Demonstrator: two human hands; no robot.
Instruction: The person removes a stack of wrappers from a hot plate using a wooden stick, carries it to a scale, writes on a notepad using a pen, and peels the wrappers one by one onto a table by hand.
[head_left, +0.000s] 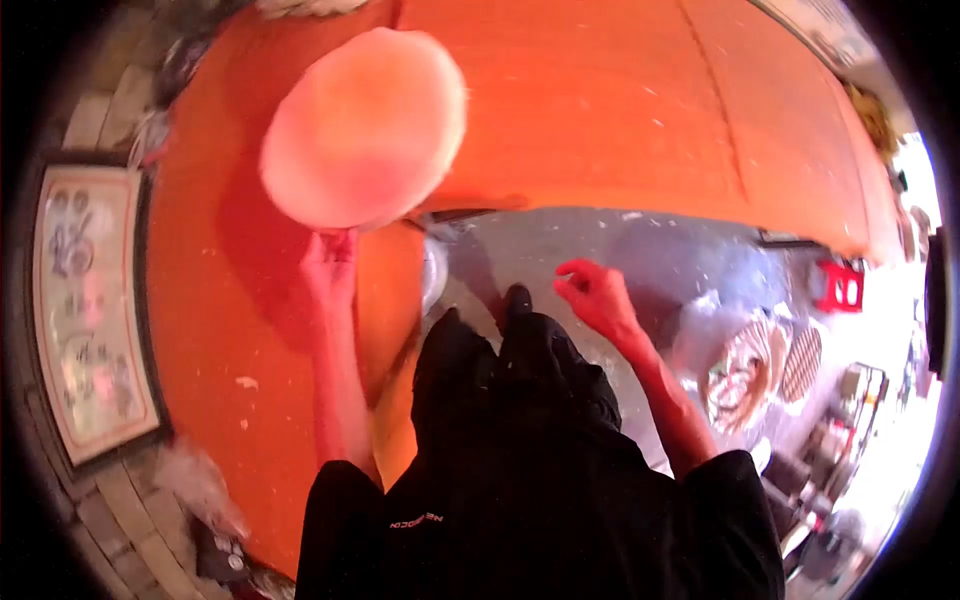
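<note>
My left hand (pixel 333 265) is closed on the lower edge of a round, pale disc (pixel 365 130). The disc looks thin and flat, slightly blurred, and its kind does not show clearly. It is held up over the orange-covered table (pixel 580 110), casting a dark shadow to its left. My right hand (pixel 600 298) hangs in the air over the grey floor, beyond the table's near edge. Its fingers are bent and a little apart, with nothing visible in them.
A framed panel with writing (pixel 90 310) leans at the far left by a brick surface. On the floor to the right lie a clear plastic bag with coiled material (pixel 740 375) and a red stool (pixel 838 287). Cluttered boxes (pixel 830 440) stand at the lower right.
</note>
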